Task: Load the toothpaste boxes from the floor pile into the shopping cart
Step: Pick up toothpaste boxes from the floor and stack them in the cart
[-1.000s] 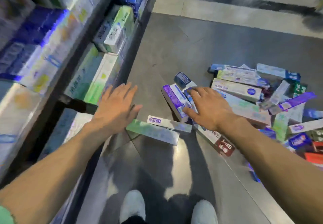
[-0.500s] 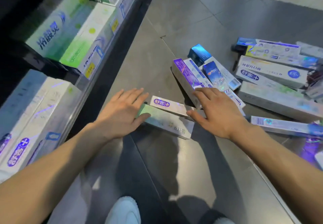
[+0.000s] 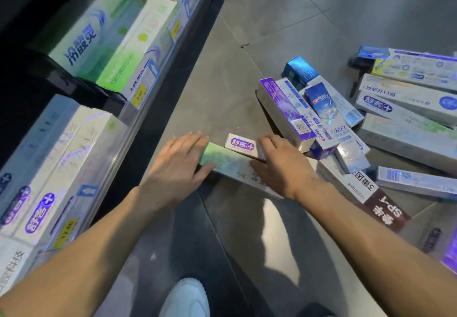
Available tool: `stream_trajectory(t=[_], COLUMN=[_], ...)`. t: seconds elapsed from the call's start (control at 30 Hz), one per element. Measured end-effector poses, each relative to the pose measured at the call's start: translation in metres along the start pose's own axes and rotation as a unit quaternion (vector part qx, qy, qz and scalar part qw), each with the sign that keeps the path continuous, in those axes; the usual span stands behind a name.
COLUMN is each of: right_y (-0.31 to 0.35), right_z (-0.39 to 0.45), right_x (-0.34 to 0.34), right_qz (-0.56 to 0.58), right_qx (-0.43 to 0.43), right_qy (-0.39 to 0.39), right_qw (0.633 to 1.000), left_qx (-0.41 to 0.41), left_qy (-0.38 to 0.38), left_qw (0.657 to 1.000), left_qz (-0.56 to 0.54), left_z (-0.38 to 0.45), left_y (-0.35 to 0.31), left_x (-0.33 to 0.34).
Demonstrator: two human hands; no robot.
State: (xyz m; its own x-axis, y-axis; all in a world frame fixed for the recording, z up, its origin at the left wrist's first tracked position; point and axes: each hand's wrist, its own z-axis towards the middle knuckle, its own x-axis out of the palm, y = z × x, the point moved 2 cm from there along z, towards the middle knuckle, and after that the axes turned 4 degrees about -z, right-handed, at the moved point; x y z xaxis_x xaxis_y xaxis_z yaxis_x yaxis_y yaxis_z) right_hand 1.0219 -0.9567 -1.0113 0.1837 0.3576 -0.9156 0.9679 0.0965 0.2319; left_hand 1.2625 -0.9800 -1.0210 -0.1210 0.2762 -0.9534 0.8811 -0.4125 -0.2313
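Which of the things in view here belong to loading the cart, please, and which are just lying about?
Part of the job:
- green box, under both hands
- left hand
- right hand
- small white box with the purple logo
- floor pile

Just there:
- shelf boxes
- yellow price tag
- white shoe
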Motion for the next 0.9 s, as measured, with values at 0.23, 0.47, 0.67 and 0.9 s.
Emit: stream_trajectory(t=[0.23,0.47,0.67,0.9], right_y=[-0.004,-0.009,-0.015,-0.024], right_z=[0.005,-0.011,-0.032,-0.054], right_x=[0.012,0.011,0.001,-0.01], right_qz=[-0.035,-0.024,0.077,0.218], right_qx=[0.052,0.07,0.091,0.101], right_qy=[0.016,0.023,-0.062,-0.097], right_qw=[0.998,0.997,0.991,0.966], left_qx=[0.023,0.034,0.097,0.198], left_qy=[-0.007,-0.003,0.034,0.05], left_qw=[1.0,0.999,0.994,0.971], left_qz=[-0.01,-0.009,0.023,0.127], left_z=[-0.008,-0.006,0.017,0.054], left_y=[0.015,0.01,-0.011,-0.044], left_x=[0.012,0.012,0.01,0.008])
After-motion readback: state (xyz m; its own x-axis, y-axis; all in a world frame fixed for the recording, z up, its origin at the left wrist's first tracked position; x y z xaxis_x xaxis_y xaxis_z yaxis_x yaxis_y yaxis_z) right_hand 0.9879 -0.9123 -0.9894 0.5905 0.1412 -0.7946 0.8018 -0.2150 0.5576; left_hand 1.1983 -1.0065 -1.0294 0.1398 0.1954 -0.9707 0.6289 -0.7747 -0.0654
